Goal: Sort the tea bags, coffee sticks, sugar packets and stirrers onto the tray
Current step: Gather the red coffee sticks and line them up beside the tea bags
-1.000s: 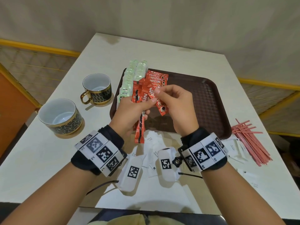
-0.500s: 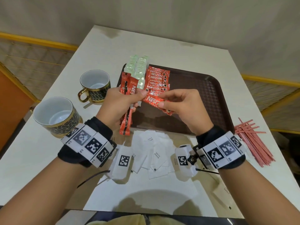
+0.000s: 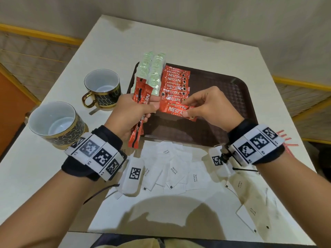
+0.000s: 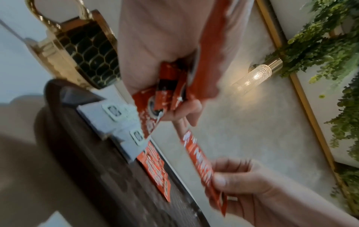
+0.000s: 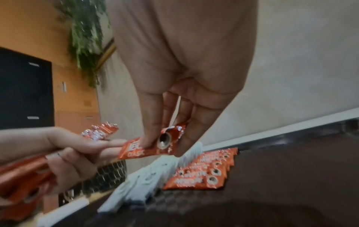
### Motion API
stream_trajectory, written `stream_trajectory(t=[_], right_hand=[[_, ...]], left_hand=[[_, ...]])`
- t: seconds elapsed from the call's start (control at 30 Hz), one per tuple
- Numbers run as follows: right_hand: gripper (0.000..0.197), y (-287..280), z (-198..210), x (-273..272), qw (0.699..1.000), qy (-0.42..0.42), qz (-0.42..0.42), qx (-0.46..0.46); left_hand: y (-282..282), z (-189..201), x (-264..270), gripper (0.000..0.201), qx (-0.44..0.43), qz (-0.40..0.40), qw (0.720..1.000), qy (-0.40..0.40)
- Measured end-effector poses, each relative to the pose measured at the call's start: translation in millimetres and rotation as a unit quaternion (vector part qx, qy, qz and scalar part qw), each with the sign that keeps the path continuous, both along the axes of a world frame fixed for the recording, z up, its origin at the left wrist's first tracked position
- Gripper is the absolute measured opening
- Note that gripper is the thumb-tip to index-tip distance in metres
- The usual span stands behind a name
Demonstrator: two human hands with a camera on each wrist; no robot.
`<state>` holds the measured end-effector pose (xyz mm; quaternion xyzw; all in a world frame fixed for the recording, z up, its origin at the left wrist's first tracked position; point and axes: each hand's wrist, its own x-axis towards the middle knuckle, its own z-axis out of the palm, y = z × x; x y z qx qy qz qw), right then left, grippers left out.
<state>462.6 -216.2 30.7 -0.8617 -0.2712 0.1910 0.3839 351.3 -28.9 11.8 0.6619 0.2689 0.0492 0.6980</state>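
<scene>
The brown tray (image 3: 223,104) carries two rows of pale green tea bags (image 3: 152,68) at its left and a row of red coffee sticks (image 3: 176,85) beside them. My left hand (image 3: 150,108) grips a bundle of red coffee sticks (image 3: 141,97) upright over the tray's left edge. My right hand (image 3: 187,109) pinches one coffee stick (image 3: 176,110) by its end, held level just in front of the row. The right wrist view shows that pinch on the stick (image 5: 151,147). White sugar packets (image 3: 173,169) lie on the table before the tray. Red stirrers (image 3: 286,138) peek out behind my right wrist.
Two black-and-gold cups stand left of the tray, one near it (image 3: 102,88) and a bigger one closer to me (image 3: 55,122). More sugar packets (image 3: 250,212) lie by the table's front right edge. The right half of the tray is bare.
My right hand has drawn one coffee stick out of the bundle and carried it right, down toward the row on the tray. My left hand has moved left with the bundle.
</scene>
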Motion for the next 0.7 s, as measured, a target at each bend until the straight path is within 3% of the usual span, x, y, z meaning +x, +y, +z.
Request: stream_trajectory(t=[0.3, 0.7], right_hand=[[0.019, 32.1, -33.6, 32.7, 0.979, -0.051, -0.016, -0.195], [0.028, 44.9, -38.3, 41.0, 0.975, -0.093, 0.007, -0.202]], left_hand=[[15.4, 2.3, -1.4, 0.021, 0.002, 0.027, 0.999, -0.02], [20.3, -2.4, -6.1, 0.02, 0.001, 0.043, 0.999, -0.001]])
